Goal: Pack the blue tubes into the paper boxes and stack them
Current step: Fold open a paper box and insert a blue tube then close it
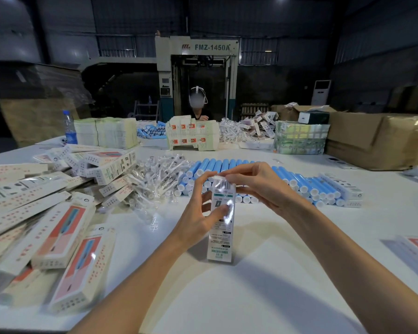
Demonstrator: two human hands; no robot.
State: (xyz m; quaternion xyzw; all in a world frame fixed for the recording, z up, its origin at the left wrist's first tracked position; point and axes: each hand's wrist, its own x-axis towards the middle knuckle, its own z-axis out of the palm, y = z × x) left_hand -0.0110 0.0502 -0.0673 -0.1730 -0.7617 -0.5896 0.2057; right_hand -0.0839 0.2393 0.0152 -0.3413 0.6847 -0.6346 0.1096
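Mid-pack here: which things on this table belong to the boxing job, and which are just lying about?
Job: paper box, upright, held by left hand and right hand; blue tubes piled behind it; heap of boxes at the left.
Lying about: water bottle; brown carton; bundle of green printed sheets; big machine at the back.

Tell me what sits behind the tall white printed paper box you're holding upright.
A pile of blue cylindrical tubes with white caps lies on the white table behind the paper box. The left hand, right hand and box cover the pile's middle.
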